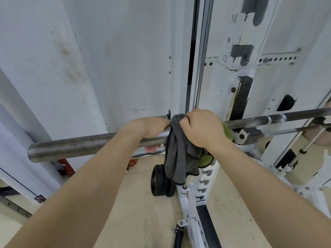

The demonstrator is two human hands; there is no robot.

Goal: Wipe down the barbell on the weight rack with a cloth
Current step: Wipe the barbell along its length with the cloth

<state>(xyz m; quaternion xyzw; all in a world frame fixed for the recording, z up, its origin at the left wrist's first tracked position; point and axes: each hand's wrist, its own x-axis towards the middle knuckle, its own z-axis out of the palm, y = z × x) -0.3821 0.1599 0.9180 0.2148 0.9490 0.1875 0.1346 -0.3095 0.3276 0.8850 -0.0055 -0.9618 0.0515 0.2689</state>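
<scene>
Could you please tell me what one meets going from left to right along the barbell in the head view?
barbell sleeve → left hand → grey cloth → right hand → rack hook → knurled shaft

Grey cloth (179, 151), silver-grey steel barbell (93, 145) — white rack (202, 185), black plates (158, 179), beige floor (143, 212).
</scene>
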